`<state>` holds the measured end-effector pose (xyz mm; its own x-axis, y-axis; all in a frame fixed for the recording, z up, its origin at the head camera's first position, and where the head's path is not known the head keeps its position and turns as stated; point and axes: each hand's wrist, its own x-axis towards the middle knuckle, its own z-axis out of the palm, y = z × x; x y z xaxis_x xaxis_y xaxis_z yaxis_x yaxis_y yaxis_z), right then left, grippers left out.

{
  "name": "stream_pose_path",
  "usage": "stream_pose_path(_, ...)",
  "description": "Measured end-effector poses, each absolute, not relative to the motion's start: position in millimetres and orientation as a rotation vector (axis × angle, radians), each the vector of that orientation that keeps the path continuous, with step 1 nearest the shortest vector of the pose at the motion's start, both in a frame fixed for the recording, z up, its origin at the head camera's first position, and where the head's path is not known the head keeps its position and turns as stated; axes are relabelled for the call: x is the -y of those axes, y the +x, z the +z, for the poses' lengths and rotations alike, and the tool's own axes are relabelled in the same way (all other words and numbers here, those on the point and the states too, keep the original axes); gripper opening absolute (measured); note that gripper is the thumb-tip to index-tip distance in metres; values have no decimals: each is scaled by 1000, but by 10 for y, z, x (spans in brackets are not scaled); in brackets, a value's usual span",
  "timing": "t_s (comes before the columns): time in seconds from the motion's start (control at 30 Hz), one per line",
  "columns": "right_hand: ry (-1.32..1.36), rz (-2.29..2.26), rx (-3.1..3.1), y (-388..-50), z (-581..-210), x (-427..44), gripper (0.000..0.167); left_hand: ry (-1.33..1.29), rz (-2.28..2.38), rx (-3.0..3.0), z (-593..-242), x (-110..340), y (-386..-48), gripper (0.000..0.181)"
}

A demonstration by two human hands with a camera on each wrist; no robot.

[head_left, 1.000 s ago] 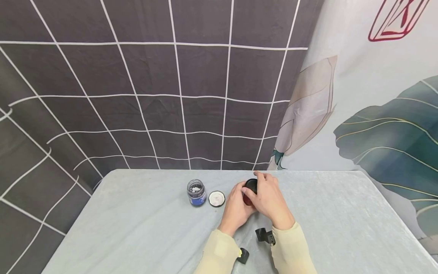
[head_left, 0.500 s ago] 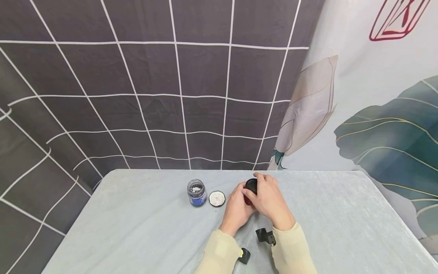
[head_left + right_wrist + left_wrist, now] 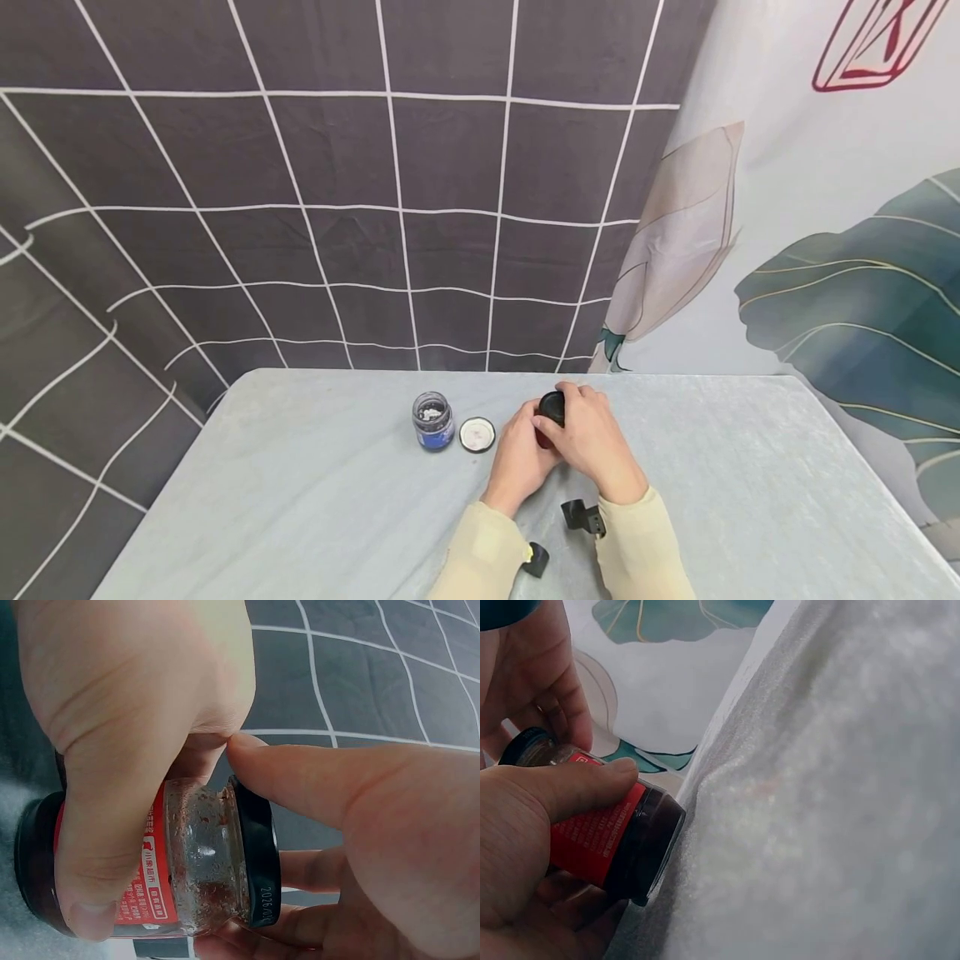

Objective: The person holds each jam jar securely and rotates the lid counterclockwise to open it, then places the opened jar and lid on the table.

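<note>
My left hand [image 3: 517,462] grips a small glass jar [image 3: 206,859] round its red label, thumb across the front. In the right wrist view the jar's clear neck has dark bits stuck inside. A black lid [image 3: 259,859] sits on its mouth. My right hand [image 3: 597,437] holds that lid, thumb at one edge and fingers at the other side. From the left wrist view, the jar's dark base [image 3: 641,844] is down at the cloth, and I cannot tell whether it bears on it. My palms hide much of the jar in the head view.
To the left of my hands stands an uncovered jar [image 3: 432,423] with a blue label and some white stuff inside. A round lid [image 3: 477,435] lies beside it, pale inside facing up. Pale cloth covers the table [image 3: 315,500]; a dark gridded curtain [image 3: 330,167] hangs behind it.
Both hands keep their hold on the jar and lid with almost no movement. The head view has shifted very slightly; the things on the table stay put.
</note>
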<state>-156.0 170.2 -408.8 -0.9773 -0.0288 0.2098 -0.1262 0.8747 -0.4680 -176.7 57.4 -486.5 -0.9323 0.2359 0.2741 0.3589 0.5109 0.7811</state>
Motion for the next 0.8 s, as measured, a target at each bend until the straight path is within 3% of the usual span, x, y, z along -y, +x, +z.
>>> stream_pose_path(0.8, 196, 731, 2750, -1573, -4086, -1733, 48, -494, -1382, 2601, -4821, -539, -1758, 61)
